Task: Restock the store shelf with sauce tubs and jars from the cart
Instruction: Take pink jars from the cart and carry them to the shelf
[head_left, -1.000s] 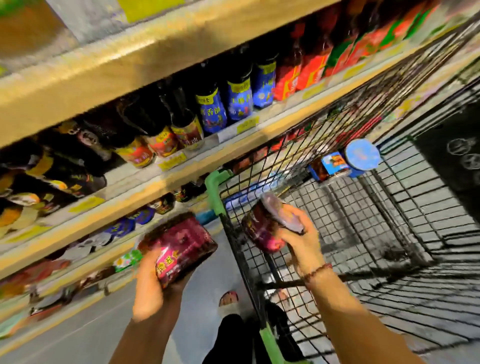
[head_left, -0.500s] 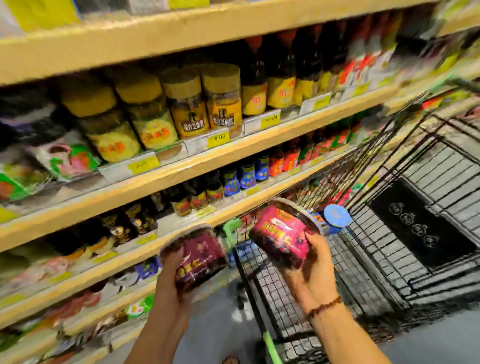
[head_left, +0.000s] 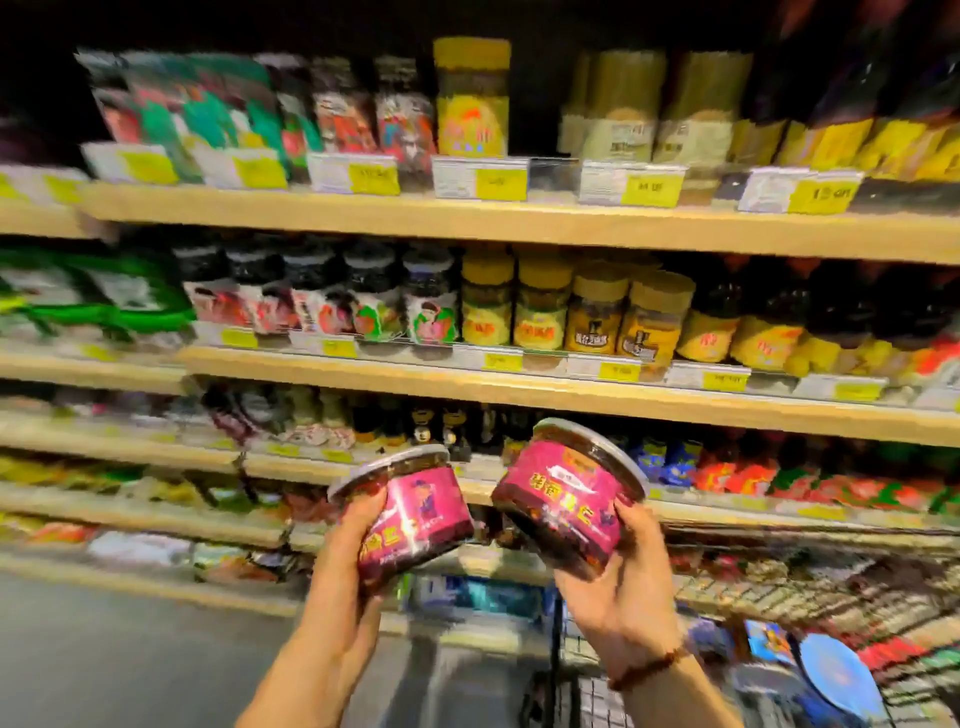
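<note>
I hold two round sauce tubs with magenta labels and clear lids, both tilted, in front of the store shelf (head_left: 519, 221). My left hand (head_left: 350, 587) grips the left tub (head_left: 415, 512) from below and behind. My right hand (head_left: 626, 587) grips the right tub (head_left: 569, 493), which is slightly higher. The tubs are close together but apart. A corner of the wire cart (head_left: 779, 597) shows at the lower right, with a blue-lidded jar (head_left: 836, 680) lying inside it.
Wooden shelf boards (head_left: 467, 387) run across the view at several heights, packed with yellow-lidded jars (head_left: 602, 312), dark-lidded jars (head_left: 374, 296), bottles and green packets (head_left: 93, 296). Yellow price tags line the shelf edges. Grey floor (head_left: 130, 665) lies at the lower left.
The view has swung up from the cart to face the shelves. Both hands have risen with their tubs, away from the cart and closer together in front of the lower shelves.
</note>
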